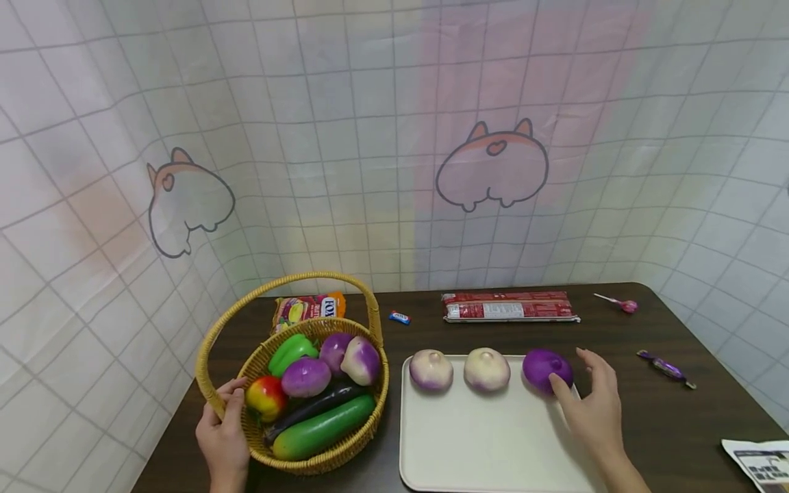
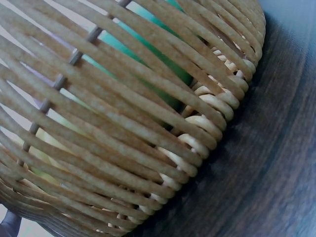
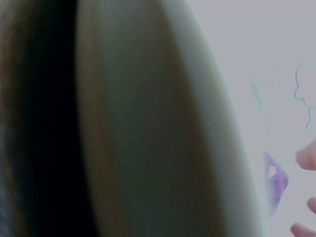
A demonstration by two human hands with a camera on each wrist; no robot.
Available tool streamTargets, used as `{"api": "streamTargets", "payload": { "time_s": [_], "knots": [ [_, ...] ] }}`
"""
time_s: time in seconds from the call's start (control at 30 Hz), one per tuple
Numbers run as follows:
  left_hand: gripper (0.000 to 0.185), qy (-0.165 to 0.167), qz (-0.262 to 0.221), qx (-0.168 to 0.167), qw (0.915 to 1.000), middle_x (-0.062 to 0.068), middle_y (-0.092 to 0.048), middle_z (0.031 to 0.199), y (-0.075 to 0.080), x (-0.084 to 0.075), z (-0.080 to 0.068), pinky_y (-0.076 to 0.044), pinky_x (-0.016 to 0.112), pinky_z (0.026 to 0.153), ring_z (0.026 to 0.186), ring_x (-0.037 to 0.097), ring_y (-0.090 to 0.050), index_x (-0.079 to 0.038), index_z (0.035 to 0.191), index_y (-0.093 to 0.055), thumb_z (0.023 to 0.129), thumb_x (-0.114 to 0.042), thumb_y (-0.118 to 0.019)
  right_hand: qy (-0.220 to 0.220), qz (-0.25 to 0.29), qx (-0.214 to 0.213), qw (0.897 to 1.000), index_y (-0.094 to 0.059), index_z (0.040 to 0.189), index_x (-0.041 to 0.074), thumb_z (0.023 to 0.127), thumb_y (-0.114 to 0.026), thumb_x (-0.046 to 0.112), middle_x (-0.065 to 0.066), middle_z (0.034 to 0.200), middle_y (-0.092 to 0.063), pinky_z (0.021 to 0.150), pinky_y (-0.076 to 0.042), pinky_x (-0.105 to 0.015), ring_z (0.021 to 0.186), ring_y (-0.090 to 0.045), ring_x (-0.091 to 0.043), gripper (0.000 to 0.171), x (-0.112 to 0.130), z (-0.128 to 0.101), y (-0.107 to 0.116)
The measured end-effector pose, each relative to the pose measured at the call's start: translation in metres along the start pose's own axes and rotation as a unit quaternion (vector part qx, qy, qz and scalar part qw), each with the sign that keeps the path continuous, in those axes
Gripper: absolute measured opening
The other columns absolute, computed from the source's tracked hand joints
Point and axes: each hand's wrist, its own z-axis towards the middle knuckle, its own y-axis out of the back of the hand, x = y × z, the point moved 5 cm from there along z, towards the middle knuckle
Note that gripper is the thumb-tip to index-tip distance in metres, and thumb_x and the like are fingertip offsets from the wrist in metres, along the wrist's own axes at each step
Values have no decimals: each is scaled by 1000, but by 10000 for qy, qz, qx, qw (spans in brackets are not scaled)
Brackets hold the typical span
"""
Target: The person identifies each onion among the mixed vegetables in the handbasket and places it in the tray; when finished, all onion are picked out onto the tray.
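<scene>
At the left, my left hand (image 1: 223,435) grips the wicker basket (image 1: 335,460) where its handle meets the rim. Inside lie a green pepper (image 1: 292,353), a red-yellow fruit (image 1: 266,398), a dark eggplant (image 1: 317,409), a green zucchini-like vegetable (image 1: 324,428) and several purple, turnip-like vegetables (image 1: 306,377). The basket's woven side (image 2: 123,103) fills the left wrist view. Fingers spread, my right hand (image 1: 593,411) is beside a purple turnip-like vegetable (image 1: 545,371), its thumb over the near side; contact is unclear. Two pale turnips (image 1: 431,370) (image 1: 487,370) share the white tray (image 1: 481,445).
Behind the basket lies an orange candy bag (image 1: 308,309). A small blue candy (image 1: 399,317) and a long red package (image 1: 510,307) are along the back. At the right are a lollipop (image 1: 627,306), a purple-wrapped candy (image 1: 667,368) and a printed sheet (image 1: 761,462).
</scene>
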Motion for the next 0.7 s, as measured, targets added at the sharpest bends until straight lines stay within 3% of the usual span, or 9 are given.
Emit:
{"api": "streamTargets", "payload": {
  "time_s": [0.13,0.3,0.53,0.7],
  "knots": [
    [29,-107,-121,9,9999,0,-72,98,1,0,1,-42,17,86,104,16,-58,15,84,-52,95,-10,-64,428,280,-657,9965,-55,132,2,78,-76,-2,-11,142,-45,101,-29,-16,129,-43,-24,58,18,-4,2],
    [29,-156,-50,17,9999,3,-71,100,1,0,2,-42,17,85,105,17,-58,14,85,-53,95,-11,-63,1099,791,-822,9874,-61,121,-1,74,-72,-14,-11,132,-54,99,-36,-11,121,-48,-7,50,51,-12,-12],
    [31,-14,186,0,9998,1,-71,101,1,2,3,-41,16,82,104,13,-57,13,88,-54,96,-16,-64,1452,1614,-104,9761,-63,112,-6,75,-67,-22,-21,119,-58,94,-42,-12,108,-52,-10,40,110,-26,-47],
    [33,94,240,22,9997,-1,-70,102,1,4,2,-40,15,81,104,12,-57,13,90,-55,96,-18,-64,1686,1835,570,9668,-64,113,4,79,-68,-16,-7,112,-63,90,-50,-24,99,-56,-10,41,130,-32,-80]
  ]
}}
